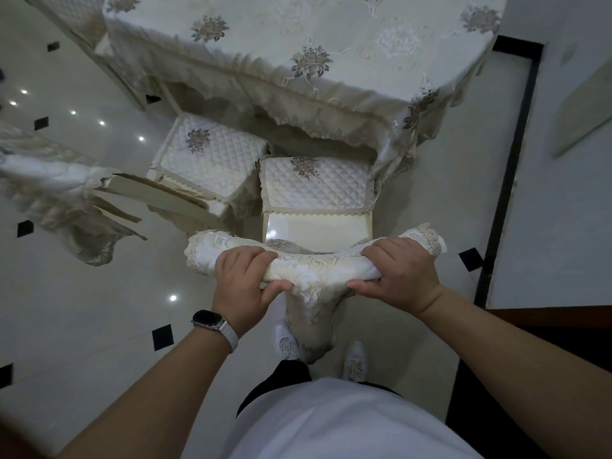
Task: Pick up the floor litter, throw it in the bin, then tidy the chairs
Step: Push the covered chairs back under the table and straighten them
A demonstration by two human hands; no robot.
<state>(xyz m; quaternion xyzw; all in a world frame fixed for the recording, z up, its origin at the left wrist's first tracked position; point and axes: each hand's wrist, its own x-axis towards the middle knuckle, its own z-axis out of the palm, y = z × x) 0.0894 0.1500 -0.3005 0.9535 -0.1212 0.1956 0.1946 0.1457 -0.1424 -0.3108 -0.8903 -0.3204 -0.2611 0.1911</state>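
Both hands grip the top of a chair back w/ lace cover point(318, 270), center of frame. Left hand point(246, 286) clamps the top rail left of center: fingers curled over the far side, thumb hooked under the near edge, knuckles up. Wrist carries a dark-faced watch w/ white band point(212, 323); forearm runs down to the lower left of frame. Right hand point(400, 276) clamps the same rail toward its right end, fingers over the top, thumb pointing inward under the edge; forearm runs to the lower right. Hands are well apart, one at each end of the rail, arms extended fwd.

That chair's quilted seat point(316, 187) sits partly under the table point(298, 44) edge, upper center, w/ the floral tablecloth hanging over it. A 2nd chair point(207, 160) stands just beside it to the left, angled, seat also near the table edge. Another covered chair point(63, 190) shows at the left edge, blurred.

White shoes point(286, 339) at lower center stand on the glossy tiled floor point(99, 309), right behind the held chair. No litter or bin discernible in view.
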